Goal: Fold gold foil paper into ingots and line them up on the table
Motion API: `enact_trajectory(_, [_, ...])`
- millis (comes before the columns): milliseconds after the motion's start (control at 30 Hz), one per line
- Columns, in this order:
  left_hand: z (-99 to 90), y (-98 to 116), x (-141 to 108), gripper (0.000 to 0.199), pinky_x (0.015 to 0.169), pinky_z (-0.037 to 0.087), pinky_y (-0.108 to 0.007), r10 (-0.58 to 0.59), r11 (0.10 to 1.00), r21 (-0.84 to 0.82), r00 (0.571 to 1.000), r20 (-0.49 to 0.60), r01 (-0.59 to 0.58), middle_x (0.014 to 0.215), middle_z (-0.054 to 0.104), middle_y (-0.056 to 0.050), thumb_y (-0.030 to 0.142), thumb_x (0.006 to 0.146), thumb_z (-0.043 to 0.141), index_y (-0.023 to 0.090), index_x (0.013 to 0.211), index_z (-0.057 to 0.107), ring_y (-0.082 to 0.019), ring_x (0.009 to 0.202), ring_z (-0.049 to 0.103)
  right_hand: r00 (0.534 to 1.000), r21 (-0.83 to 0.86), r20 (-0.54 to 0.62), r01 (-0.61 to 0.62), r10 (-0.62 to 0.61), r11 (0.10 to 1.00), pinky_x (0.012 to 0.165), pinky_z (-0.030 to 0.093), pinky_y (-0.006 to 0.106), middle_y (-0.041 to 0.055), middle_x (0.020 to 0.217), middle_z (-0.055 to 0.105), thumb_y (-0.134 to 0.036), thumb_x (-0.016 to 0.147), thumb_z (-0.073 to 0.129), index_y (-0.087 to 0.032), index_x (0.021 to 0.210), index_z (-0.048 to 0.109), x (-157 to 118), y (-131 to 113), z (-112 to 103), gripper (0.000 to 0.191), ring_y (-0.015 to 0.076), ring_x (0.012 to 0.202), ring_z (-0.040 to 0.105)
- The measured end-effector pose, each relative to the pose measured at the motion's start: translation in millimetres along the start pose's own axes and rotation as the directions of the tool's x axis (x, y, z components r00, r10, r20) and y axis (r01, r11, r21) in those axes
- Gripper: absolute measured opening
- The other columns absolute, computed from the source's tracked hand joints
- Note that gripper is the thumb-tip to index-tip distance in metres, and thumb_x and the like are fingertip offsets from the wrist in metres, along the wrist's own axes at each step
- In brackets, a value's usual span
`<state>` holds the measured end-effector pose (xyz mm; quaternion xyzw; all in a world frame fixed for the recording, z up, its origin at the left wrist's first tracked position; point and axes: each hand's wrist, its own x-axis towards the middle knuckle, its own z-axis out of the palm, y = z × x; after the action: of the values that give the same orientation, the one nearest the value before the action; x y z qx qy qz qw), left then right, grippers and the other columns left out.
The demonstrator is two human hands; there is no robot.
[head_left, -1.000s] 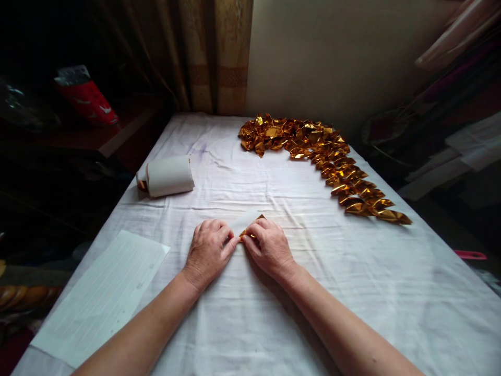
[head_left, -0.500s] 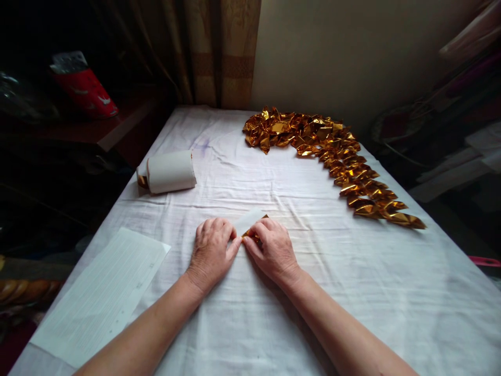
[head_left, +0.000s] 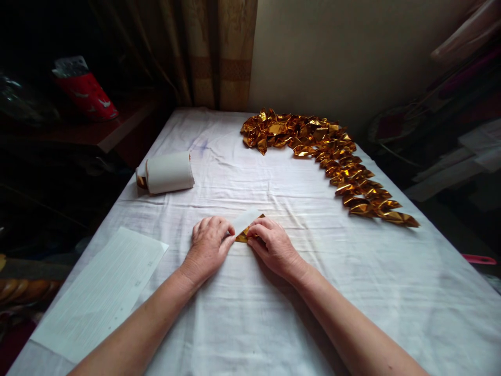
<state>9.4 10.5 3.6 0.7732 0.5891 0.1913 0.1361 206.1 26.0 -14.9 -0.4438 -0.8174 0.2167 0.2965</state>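
Between my hands lies a small strip of paper (head_left: 245,221), white on one face and shiny gold on the other, with a gold corner folded over. My left hand (head_left: 211,241) pinches its left end between thumb and fingers. On the right, my right hand (head_left: 274,243) has thumb and forefinger closed on the gold fold. Fingers cover both ends of the strip. Beyond them, a garland of folded gold foil pieces (head_left: 348,169) curves from the back of the table down the right side.
A white-backed roll (head_left: 170,172) lies at the left, gold showing at its end. A lined sheet (head_left: 99,295) rests near the left edge of the cloth-covered table (head_left: 242,318). A red container (head_left: 88,95) stands on a dark side table; a pink handle (head_left: 479,259) shows beyond the right edge.
My hands have drawn slightly apart along the strip, the left one moving left, so more of the gold fold shows between them. The whole view has shifted a little.
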Motion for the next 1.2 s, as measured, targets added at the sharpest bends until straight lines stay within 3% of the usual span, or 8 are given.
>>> enact_trajectory(167, [-7.4,1,1,0.012,0.09,0.037,-0.042,0.039,0.998,0.043,0.999,0.029,-0.04,0.101,0.065,-0.001,0.02,0.088,0.058,0.027,0.095,0.064,-0.023,0.099,0.055,1.0,0.019,-0.027,0.0,0.0,1.0,0.082,0.046,0.032,0.004,0.094,0.065,-0.012,0.083,0.061,-0.022,0.086,0.065,0,-1,0,0.011,0.0183,0.09,0.059])
enact_trajectory(500, [-0.6,17,1,0.011,0.084,0.039,-0.038,0.306,0.929,0.221,0.952,-0.015,-0.296,0.091,0.068,-0.002,0.032,0.092,0.06,0.023,0.093,0.065,-0.022,0.09,0.057,0.995,0.102,-0.101,0.026,-0.016,0.994,0.085,0.048,0.032,0.0039,0.094,0.068,-0.013,0.086,0.058,-0.021,0.085,0.066,-1,-3,-1,0.012,0.0173,0.09,0.062])
enact_trajectory(600, [-4.1,9,14,0.017,0.082,0.039,-0.036,0.431,0.865,0.264,0.901,0.042,-0.426,0.084,0.067,-0.002,0.036,0.094,0.057,0.021,0.089,0.064,-0.021,0.085,0.058,0.989,0.149,-0.144,0.065,-0.043,0.987,0.087,0.049,0.032,0.0047,0.098,0.069,-0.009,0.086,0.052,-0.022,0.09,0.066,-3,1,-6,0.02,0.0169,0.094,0.062])
enact_trajectory(700, [-9.7,2,26,0.024,0.076,0.039,-0.034,0.57,0.759,0.298,0.812,0.127,-0.579,0.079,0.064,-0.002,0.038,0.096,0.052,0.02,0.086,0.063,-0.019,0.077,0.056,0.985,0.098,-0.156,0.094,-0.078,0.991,0.093,0.047,0.036,0.0048,0.106,0.07,-0.005,0.079,0.052,-0.023,0.094,0.067,-5,7,-11,0.027,0.0188,0.102,0.061])
enact_trajectory(800, [-14.1,-2,32,0.023,0.072,0.04,-0.033,0.652,0.672,0.312,0.736,0.18,-0.672,0.076,0.062,-0.002,0.029,0.099,0.047,0.021,0.084,0.062,-0.017,0.073,0.054,0.985,-0.022,-0.141,0.096,-0.099,0.995,0.101,0.043,0.042,0.0044,0.114,0.069,-0.004,0.075,0.053,-0.025,0.105,0.066,-5,13,-14,0.039,0.0224,0.117,0.056])
enact_trajectory(900, [-19.1,-6,35,0.021,0.072,0.041,-0.031,0.691,0.636,0.308,0.7,0.18,-0.708,0.077,0.063,-0.001,0.018,0.099,0.043,0.022,0.094,0.064,-0.016,0.072,0.055,0.984,-0.129,-0.141,0.095,-0.113,0.987,0.103,0.04,0.043,0.0041,0.119,0.068,-0.006,0.077,0.057,-0.025,0.111,0.066,-5,19,-17,0.04,0.0238,0.122,0.053])
enact_trajectory(1067, [-26.9,-21,34,0.02,0.078,0.045,-0.029,0.69,0.681,0.238,0.716,0.109,-0.692,0.087,0.068,-0.002,0.017,0.098,0.046,0.024,0.1,0.064,-0.015,0.081,0.06,0.986,-0.254,-0.122,0.081,-0.115,0.964,0.097,0.041,0.041,0.0044,0.114,0.071,-0.019,0.092,0.057,-0.027,0.104,0.07,-3,20,-22,0.02,0.0234,0.116,0.057])
enact_trajectory(1200, [-25.6,-30,31,0.019,0.086,0.047,-0.032,0.669,0.707,0.264,0.741,0.05,-0.656,0.101,0.07,-0.004,0.014,0.095,0.049,0.023,0.099,0.065,-0.018,0.094,0.062,0.98,-0.256,-0.043,0.178,-0.195,0.95,0.092,0.041,0.038,0.0035,0.103,0.074,-0.023,0.096,0.053,-0.025,0.098,0.072,-2,9,-24,0.019,0.0205,0.105,0.061])
